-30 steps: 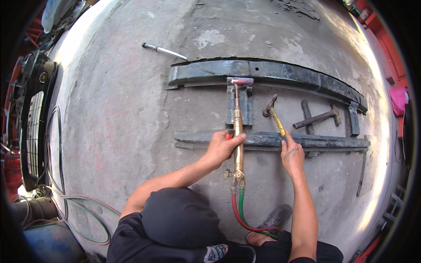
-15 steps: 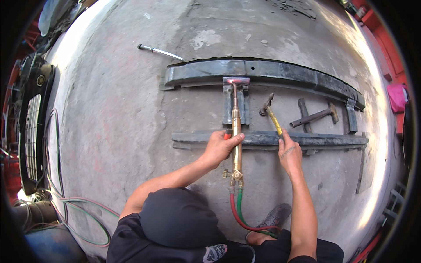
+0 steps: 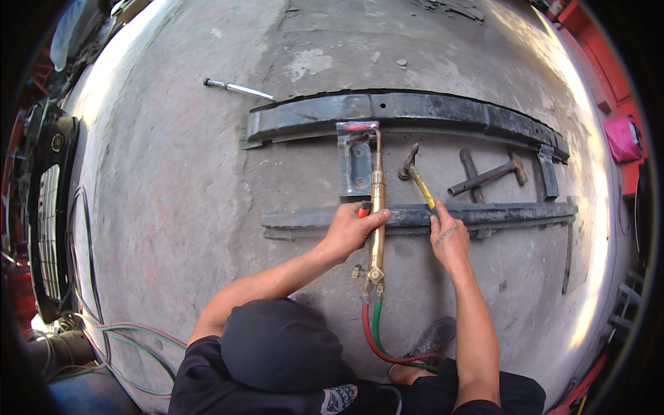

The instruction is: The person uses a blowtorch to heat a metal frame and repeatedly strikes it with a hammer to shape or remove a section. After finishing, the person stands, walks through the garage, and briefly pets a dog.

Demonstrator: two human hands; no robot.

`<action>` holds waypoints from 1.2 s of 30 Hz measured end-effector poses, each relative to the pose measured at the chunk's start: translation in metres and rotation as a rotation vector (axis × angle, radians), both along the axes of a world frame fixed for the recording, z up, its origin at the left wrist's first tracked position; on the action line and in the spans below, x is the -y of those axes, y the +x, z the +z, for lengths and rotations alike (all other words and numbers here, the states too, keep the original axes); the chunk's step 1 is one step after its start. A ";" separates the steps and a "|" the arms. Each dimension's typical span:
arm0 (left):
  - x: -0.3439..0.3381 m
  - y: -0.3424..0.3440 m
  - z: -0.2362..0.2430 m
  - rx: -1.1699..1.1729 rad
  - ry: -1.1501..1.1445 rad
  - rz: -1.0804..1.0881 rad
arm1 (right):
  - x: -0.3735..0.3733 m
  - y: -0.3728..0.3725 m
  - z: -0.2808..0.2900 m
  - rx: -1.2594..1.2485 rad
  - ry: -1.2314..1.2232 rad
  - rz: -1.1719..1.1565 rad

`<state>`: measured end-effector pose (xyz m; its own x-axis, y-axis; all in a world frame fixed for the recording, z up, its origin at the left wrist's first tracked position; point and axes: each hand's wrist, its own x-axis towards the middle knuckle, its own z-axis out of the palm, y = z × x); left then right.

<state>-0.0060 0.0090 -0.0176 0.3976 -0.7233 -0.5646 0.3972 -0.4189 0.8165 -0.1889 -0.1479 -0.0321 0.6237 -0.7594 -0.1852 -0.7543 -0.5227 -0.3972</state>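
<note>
A brass gas torch [image 3: 377,238], with red and green hoses [image 3: 366,325] at its near end, is gripped in my left hand [image 3: 354,228]. Its bent tip meets the right part of a red-glowing seam [image 3: 361,127], where a short metal bracket [image 3: 357,169] joins a long dark steel beam [image 3: 443,114]. A small red-and-black object [image 3: 364,209] shows between my left fingers; its kind is unclear. My right hand [image 3: 448,238] is closed round the yellow handle of a hammer [image 3: 419,181], whose head is raised beyond a second, narrower beam [image 3: 484,214]. Both beams lie on the concrete floor.
Another hammer [image 3: 491,181] lies across a dark metal bar [image 3: 472,173] between the beams. Beyond the long beam's left end rests a chrome-handled tool [image 3: 238,88]. Loose hoses [image 3: 131,328] coil at the left, near a dark car grille [image 3: 50,207]. A pink bag [image 3: 622,138] is far right.
The torch tip has shifted rightward along the glowing seam, uncovering the bracket's slotted face. My right hand still holds the hammer. The view has turned slightly.
</note>
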 end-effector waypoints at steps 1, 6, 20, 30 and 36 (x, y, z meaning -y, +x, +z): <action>0.001 0.000 0.000 0.008 0.007 -0.006 | 0.000 0.001 0.001 -0.004 0.012 -0.006; 0.000 -0.002 -0.005 0.019 -0.028 0.018 | 0.000 0.000 0.001 0.017 0.001 0.000; -0.009 0.004 0.001 -0.009 0.047 -0.029 | -0.003 0.056 0.027 0.328 -0.130 0.092; -0.018 0.004 -0.007 -0.012 0.053 0.020 | 0.002 0.075 0.064 0.419 -0.263 0.186; -0.020 0.006 -0.001 -0.042 0.038 0.022 | 0.008 0.081 0.070 0.660 -0.467 0.214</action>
<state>0.0002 0.0287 -0.0188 0.3885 -0.6923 -0.6081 0.4406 -0.4400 0.7824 -0.1083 -0.1555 0.0375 0.6334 -0.5199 0.5731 -0.3081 -0.8489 -0.4295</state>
